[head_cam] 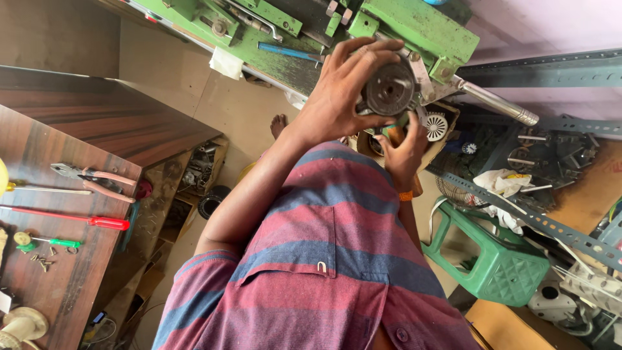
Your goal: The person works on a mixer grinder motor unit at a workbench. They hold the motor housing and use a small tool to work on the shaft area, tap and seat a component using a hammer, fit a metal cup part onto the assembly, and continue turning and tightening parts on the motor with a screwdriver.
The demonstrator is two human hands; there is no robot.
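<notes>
hands up at the green machine [414,32]. left hand [340,91] wraps fingers over a round metal disc [387,89] mounted on it, gripping the rim. right hand [403,150] sits just under the disc, closed on an orange-handled tool [393,135]; tip hidden. best practice here, my read: hold disc steady with left, keep tool square to the hub, fingers clear of the edge. metal lever [495,102] sticks out right of the disc. green stool [495,259] below. pliers [94,178] and red screwdriver [78,218] on the wooden surface [65,285], well apart.
</notes>
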